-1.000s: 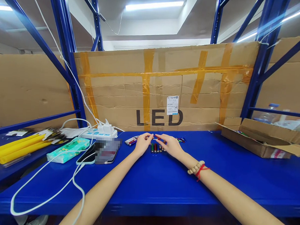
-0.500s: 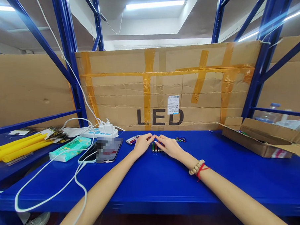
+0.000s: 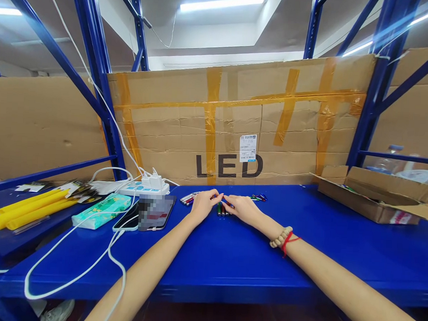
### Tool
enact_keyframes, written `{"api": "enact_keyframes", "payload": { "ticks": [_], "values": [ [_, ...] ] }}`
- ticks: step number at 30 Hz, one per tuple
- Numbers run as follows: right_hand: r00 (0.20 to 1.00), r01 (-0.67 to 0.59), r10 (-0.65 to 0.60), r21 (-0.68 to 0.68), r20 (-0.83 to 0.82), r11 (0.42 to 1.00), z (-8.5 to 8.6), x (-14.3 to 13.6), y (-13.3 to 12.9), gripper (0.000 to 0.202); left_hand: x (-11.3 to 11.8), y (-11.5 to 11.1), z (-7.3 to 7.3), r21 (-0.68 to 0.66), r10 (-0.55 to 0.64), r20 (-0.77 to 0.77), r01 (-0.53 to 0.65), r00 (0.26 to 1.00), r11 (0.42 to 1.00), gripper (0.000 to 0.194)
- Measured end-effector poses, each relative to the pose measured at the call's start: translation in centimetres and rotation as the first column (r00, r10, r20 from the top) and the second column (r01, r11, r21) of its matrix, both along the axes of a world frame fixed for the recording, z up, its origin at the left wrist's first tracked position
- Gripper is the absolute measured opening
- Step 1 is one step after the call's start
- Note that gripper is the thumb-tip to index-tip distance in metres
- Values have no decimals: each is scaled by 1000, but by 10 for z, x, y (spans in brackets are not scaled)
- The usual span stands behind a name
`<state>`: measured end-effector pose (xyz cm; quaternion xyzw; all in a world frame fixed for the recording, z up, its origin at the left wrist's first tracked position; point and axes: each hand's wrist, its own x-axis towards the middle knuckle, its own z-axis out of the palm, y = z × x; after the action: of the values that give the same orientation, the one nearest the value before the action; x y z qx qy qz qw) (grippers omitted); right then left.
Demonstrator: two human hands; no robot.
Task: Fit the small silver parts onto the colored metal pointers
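Observation:
My left hand (image 3: 204, 203) and my right hand (image 3: 244, 208) meet fingertip to fingertip over the middle of the blue tabletop (image 3: 210, 255). The fingers of both are bent into a pinch; whatever lies between the tips is too small or hidden to name. Just below the fingertips, a row of small dark green and red cylinders with shiny ends (image 3: 224, 209) lies partly covered by my right hand. Beside my left hand rests a group of slim silver, red and purple sticks (image 3: 188, 198). Past my right hand lie several green, blue and purple pieces (image 3: 259, 198).
On the left are a power strip (image 3: 142, 189) with white cables, a green tissue pack (image 3: 100, 211), a phone (image 3: 126, 218), a dark tablet-like device (image 3: 165, 215) and yellow tubes (image 3: 34, 209). An open cardboard box (image 3: 368, 205) stands right. A cardboard panel (image 3: 165, 139) closes the back.
The fingertips have shifted slightly against each other, the right ones a little lower on the left. Both arms stay nearly in place; the view has moved a touch.

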<state>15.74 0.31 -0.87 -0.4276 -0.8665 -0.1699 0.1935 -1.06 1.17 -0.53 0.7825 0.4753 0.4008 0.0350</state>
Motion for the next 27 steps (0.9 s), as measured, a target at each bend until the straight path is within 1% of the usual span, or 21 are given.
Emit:
{"api": "enact_keyframes", "payload": {
  "ticks": [3, 7, 13, 17, 19, 23, 27],
  "values": [
    [999, -33, 35, 55, -41, 998, -3, 0, 2, 16, 0, -1, 2, 20, -11, 14, 10, 1000, 1000, 35],
    [983, -116, 133, 132, -130, 985, -5, 3, 5, 15, 2, -2, 3, 42, -33, 68, 30, 997, 999, 35],
    [956, -164, 197, 160, -219, 973, -6, 5, 9, 12, 5, -1, 1, 27, -55, 126, 52, 990, 998, 35],
    [947, -161, 198, 160, -253, 974, -9, 4, 11, 13, 6, 2, -1, 9, -65, 151, 64, 986, 998, 36],
    [937, -152, 194, 163, -291, 975, -9, 4, 13, 13, 7, 3, -1, -5, -87, 154, 89, 984, 996, 39],
    [881, -131, 192, 166, -432, 977, -7, 7, 15, 17, 7, 3, -2, -56, -155, 93, 161, 983, 985, 37],
    [840, -125, 158, 98, -520, 987, -6, 11, 16, 20, 9, -2, -1, -73, -186, 39, 189, 982, 979, 32]
  ]
}}
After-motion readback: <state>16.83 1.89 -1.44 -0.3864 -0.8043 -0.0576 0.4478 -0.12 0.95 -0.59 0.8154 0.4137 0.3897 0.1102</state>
